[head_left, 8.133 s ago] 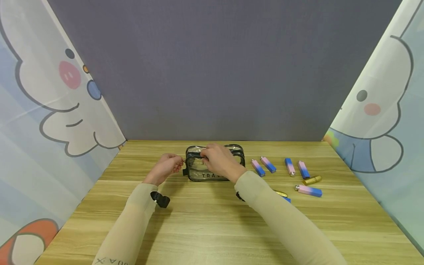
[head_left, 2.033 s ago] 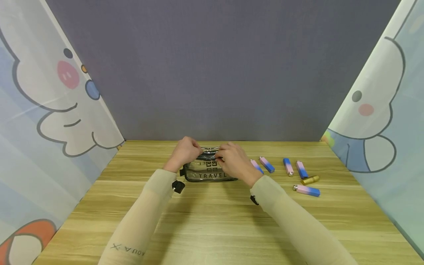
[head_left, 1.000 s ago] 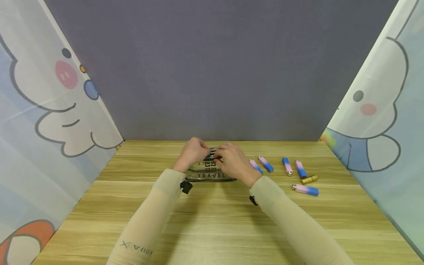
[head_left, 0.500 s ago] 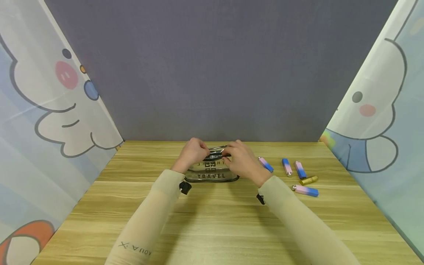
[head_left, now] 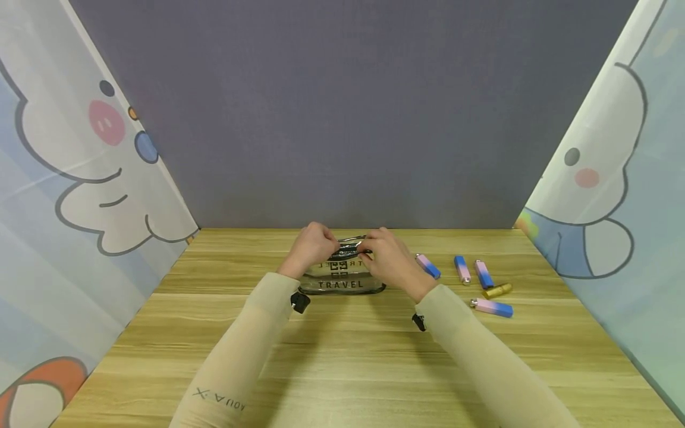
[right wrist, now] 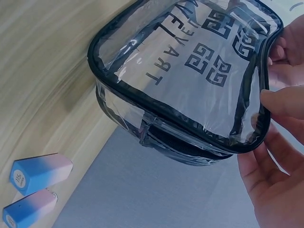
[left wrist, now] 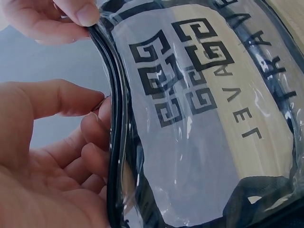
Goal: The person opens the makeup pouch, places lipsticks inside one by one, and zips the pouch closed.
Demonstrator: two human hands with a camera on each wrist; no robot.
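Observation:
A clear pouch (head_left: 342, 286) with dark piping and the word TRAVEL stands on the wooden table, zipper side up. At the upper edge, my left hand (head_left: 312, 246) pinches a small part of the zipper between thumb and forefinger. In the left wrist view the fingertips (left wrist: 95, 102) sit right beside the dark zipper band (left wrist: 115, 118). My right hand (head_left: 389, 258) grips the pouch's upper right rim, its thumb (right wrist: 280, 100) on one side and fingers on the other. Both prints show through the transparent walls, and no object shows inside.
Several square pink-to-blue tubes (head_left: 428, 266) with small metal ends lie to the right of the pouch. Among them is a gold bamboo-shaped tube (head_left: 497, 290). A grey panel (head_left: 353, 148) rises behind the table, and cartoon-print curtains (head_left: 588, 238) hang at both sides.
Eight seconds ago my left hand was at the pouch's left end; it now works along the top. Over the last second my right hand slid slightly right, covering one tube.

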